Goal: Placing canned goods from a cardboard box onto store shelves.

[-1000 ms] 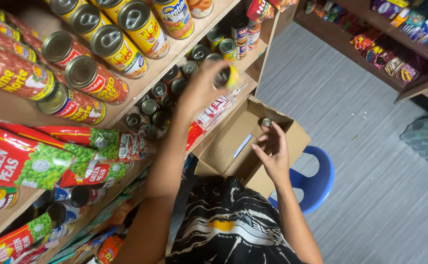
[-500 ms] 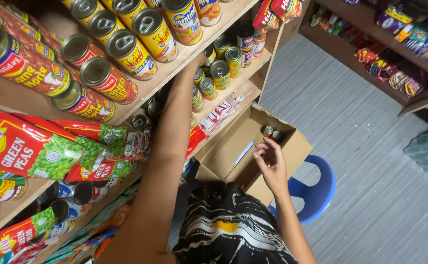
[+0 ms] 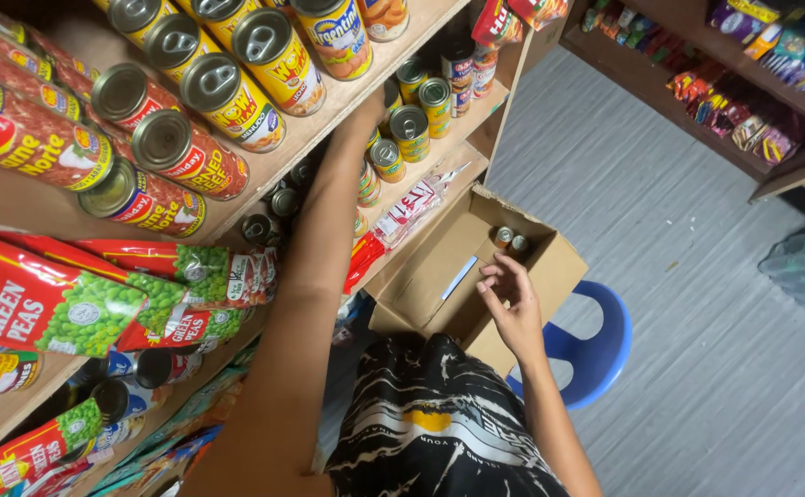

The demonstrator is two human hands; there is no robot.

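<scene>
An open brown cardboard box (image 3: 476,276) rests on a round blue plastic stool (image 3: 596,345), just beside the wooden shelves (image 3: 462,138) to its left. Two small round tins (image 3: 511,241) sit in the box's far corner. The right hand (image 3: 511,299) hovers over the box, near them. The left hand (image 3: 365,115) reaches among small green-labelled cans (image 3: 411,129) on a shelf above the box. Green pea packets (image 3: 80,304) lie on a nearer shelf.

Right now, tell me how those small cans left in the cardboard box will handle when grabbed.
The small cans look rigid metal, probably firm to grip and heavy for their size. Round-sided, they would likely roll if tipped over. The right hand hovers open above the cardboard box.
</scene>
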